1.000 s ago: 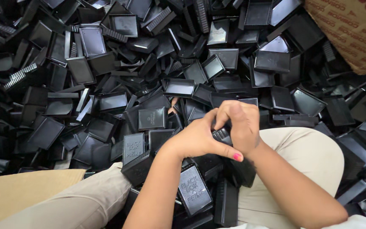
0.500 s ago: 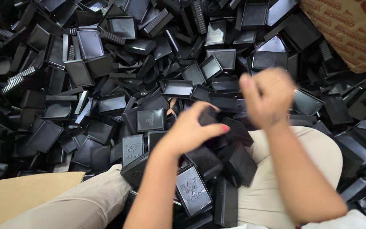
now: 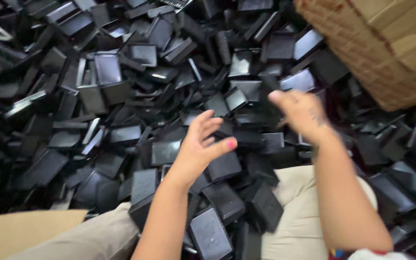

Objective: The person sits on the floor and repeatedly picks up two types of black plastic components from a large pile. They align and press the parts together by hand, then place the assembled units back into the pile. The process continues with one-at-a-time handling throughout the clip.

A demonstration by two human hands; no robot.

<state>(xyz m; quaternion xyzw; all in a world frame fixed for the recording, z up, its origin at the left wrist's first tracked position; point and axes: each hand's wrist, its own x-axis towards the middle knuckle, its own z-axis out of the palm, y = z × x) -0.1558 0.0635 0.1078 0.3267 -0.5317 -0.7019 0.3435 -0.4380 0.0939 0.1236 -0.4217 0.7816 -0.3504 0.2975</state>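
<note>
Black plastic cases [image 3: 164,152], rectangular and shallow, lie heaped across the whole floor area, the largest mass in view. Brown cardboard box [image 3: 386,43] sits at the heap's far right edge. Beige trousered legs [image 3: 309,192] extend into the heap's near side, several cases resting between them. Left hand [image 3: 202,144] hovers above the heap's centre, fingers spread, holding nothing. Right hand [image 3: 300,111], blurred, is raised nearer the box; its grip cannot be determined.
</note>
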